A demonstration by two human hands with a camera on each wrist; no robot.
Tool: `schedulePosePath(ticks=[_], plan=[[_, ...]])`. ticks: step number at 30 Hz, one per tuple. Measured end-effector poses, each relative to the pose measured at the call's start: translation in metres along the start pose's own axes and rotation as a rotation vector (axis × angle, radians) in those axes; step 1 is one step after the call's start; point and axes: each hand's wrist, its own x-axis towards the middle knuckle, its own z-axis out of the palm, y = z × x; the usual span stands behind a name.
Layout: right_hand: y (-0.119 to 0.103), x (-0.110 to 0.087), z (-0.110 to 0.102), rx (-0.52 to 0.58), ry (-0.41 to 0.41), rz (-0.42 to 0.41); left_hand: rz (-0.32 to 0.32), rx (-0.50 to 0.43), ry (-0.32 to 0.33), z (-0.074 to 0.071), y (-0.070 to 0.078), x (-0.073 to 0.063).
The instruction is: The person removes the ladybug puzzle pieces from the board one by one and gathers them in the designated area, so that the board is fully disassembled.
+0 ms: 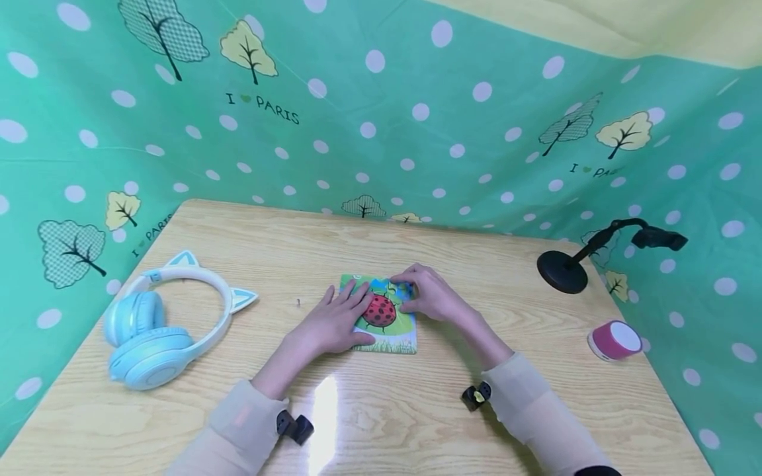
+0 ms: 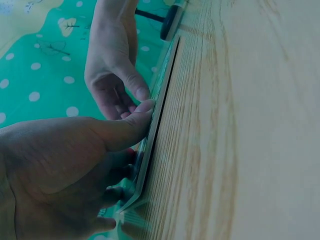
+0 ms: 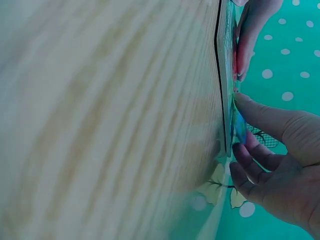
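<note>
A flat square jigsaw puzzle (image 1: 381,340) with a red ladybug on green lies in the middle of the wooden table. Over its left side my left hand (image 1: 339,320) rests with fingers spread and straight, thumb near the lower edge. At the upper right corner, my right hand (image 1: 431,294) pinches a blue-green puzzle piece (image 3: 241,127) between thumb and fingers. In the right wrist view that piece stands tilted up from the board. Seen edge-on in the left wrist view, the puzzle board (image 2: 159,115) is thin and lies flat. My right fingers partly hide the corner.
Light blue cat-ear headphones (image 1: 155,330) lie on the left of the table (image 1: 286,251). On the right stand a black stand with a bent arm (image 1: 562,271) and a small pink-and-white cylinder (image 1: 616,340). A tiny dark speck (image 1: 299,302) lies left of the puzzle.
</note>
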Motion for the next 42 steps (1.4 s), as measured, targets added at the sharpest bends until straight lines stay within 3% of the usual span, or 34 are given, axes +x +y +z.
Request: schedulePosePath(ticks=[18,26,33,42], plan=[[0.001,-0.003,-0.006,-0.014,-0.019,-0.066,-0.005,0.0,-0.015,0.0,0.0,0.002],[0.004,-0.003,-0.006,0.002,0.014,-0.065,-0.009,0.004,-0.015,0.0,-0.001,0.002],[0.018,-0.007,-0.008,0.115,0.02,-0.051,-0.012,-0.009,-0.014,-0.001,0.0,0.001],[0.049,-0.02,-0.025,0.171,0.054,0.01,-0.008,-0.01,-0.013,-0.001,0.001,-0.001]])
